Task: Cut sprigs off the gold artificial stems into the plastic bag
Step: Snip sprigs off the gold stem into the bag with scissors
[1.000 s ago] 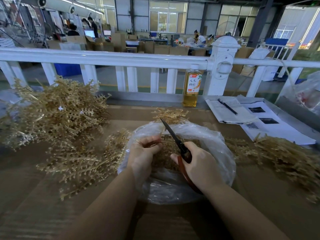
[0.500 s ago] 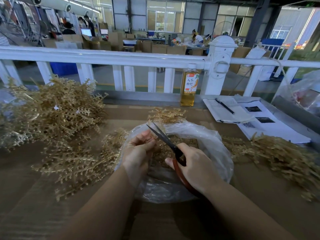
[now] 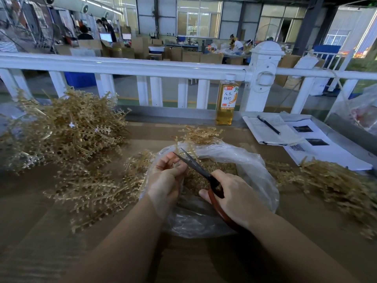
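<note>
A clear plastic bag (image 3: 253, 166) lies open on the brown table, with cut gold sprigs (image 3: 216, 170) inside. My left hand (image 3: 166, 178) pinches a thin gold stem (image 3: 184, 149) over the bag's left rim. My right hand (image 3: 234, 198) grips red-handled scissors (image 3: 193, 163), whose blades are parted beside my left fingertips. A big heap of gold stems (image 3: 67, 129) sits at the left. A flatter pile (image 3: 95, 188) lies next to the bag.
More gold stems (image 3: 334, 182) lie at the right. A bottle of yellow drink (image 3: 226, 101) stands by the white railing (image 3: 142, 67). A notebook with a pen (image 3: 268, 124) and printed sheets (image 3: 318, 148) lie at the back right.
The scissor blades were together and pointing up; now they are parted and tipped left toward my left fingertips. Both hands have shifted slightly left over the bag.
</note>
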The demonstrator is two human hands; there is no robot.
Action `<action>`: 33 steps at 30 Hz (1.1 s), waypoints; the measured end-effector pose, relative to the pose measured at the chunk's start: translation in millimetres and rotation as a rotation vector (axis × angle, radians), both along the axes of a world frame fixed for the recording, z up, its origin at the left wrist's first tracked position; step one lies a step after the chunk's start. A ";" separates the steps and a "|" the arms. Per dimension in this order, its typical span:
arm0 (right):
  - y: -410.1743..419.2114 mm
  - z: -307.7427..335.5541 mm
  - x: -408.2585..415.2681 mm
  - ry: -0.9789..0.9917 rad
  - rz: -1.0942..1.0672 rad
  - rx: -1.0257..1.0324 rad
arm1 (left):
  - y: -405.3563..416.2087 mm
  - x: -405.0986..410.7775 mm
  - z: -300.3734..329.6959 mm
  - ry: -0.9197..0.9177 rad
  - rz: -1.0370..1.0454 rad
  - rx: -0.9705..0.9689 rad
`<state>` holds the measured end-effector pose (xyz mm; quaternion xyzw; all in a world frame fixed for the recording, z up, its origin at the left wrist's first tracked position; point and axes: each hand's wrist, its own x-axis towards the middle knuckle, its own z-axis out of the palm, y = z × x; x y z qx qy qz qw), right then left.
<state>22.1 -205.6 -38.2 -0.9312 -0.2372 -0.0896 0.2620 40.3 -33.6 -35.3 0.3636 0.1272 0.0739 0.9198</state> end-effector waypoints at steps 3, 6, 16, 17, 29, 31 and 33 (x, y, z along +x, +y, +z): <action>-0.6 0.5 -0.7 -0.014 0.020 -0.017 | 1.1 1.7 -3.1 -0.038 -0.003 -0.017; -0.3 2.3 -1.1 -0.008 0.027 -0.021 | 2.2 3.3 -5.4 -0.069 -0.008 -0.015; 2.3 7.8 -1.2 0.051 0.013 -0.029 | 3.0 2.7 -10.0 -0.121 -0.019 -0.032; 2.2 8.3 -1.5 0.051 0.014 -0.036 | 2.5 2.2 -10.3 -0.120 -0.022 -0.015; 7.0 10.8 -3.5 0.039 0.017 -0.050 | 1.3 1.5 -11.0 -0.107 -0.048 0.056; 7.2 10.4 -3.9 0.014 0.010 -0.059 | 0.7 1.9 -11.0 -0.108 -0.043 0.039; 7.0 9.3 -3.7 -0.002 0.005 -0.066 | 0.5 2.3 -11.7 -0.113 -0.044 0.042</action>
